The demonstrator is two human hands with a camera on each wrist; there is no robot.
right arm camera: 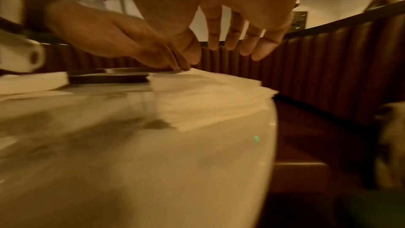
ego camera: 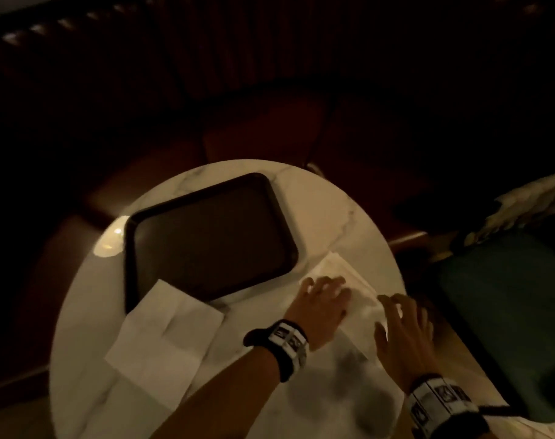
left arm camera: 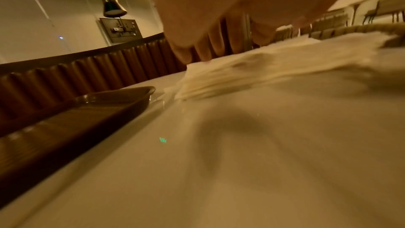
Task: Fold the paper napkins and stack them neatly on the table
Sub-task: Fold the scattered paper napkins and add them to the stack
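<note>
Head view: round white marble-look worktop [ego camera: 320,210], grey veining, glossy. One dark rectangular tray [ego camera: 211,237] with rounded corners and a raised rim is sitting on it, nothing showing in it. Two napkin items: one unfolded napkin [ego camera: 165,340], flat, white, crease lines showing, its far corner overlapping the tray's near edge; one napkin stack [ego camera: 346,277], white, squarish, lying near the worktop's right edge just right of the tray. Left hand [ego camera: 322,307] is lying palm-down on the stack, fingers spread and straight, grip open. Right hand [ego camera: 403,331] is sitting at the stack's near right corner, fingers extended; whether it is touching, cannot tell from here. Two black wrist bands with white markers, one per wrist.

Left wrist view: motion-blurred. Left-hand fingertips [left arm camera: 203,55] are pressing down on the stack's [left arm camera: 263,68] top; many thin, soft layered edges are showing, fanned unevenly. Tray rim [left arm camera: 122,93] left of it, just beside. Brown tufted bench back [left arm camera: 87,74] is curving behind.

Right wrist view: right hand [right arm camera: 236,29] is hovering above the stack [right arm camera: 210,96], four fingers straight, pointing down, clear of the paper, grip open, holding nothing. Left hand [right arm camera: 122,41] is touching the stack's far corner. Unfolded napkin [right arm camera: 32,82] at left.
</note>
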